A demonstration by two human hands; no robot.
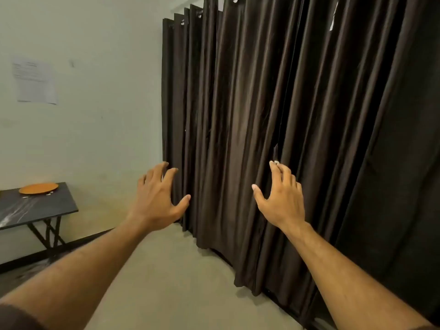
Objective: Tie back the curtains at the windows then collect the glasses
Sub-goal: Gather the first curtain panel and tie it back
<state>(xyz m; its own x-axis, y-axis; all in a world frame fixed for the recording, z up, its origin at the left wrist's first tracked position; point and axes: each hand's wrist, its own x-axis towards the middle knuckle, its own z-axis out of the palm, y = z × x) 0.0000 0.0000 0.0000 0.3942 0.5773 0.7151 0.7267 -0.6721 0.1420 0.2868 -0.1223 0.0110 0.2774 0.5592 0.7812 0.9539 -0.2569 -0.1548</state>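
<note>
A dark brown pleated curtain (238,103) hangs closed from the top of the view down to the floor, filling the middle and right. My left hand (158,198) is stretched out in front of its left edge, fingers spread and slightly bent, holding nothing. My right hand (282,198) is raised in front of a fold near the curtain's middle, fingers spread, fingertips close to the cloth. Whether either hand touches the fabric cannot be told. No glasses are in sight.
A dark folding table (35,210) stands at the left against the pale wall, with an orange plate (38,188) on it. A paper sheet (35,81) is stuck on the wall. Bare pale floor (171,270) lies between me and the curtain.
</note>
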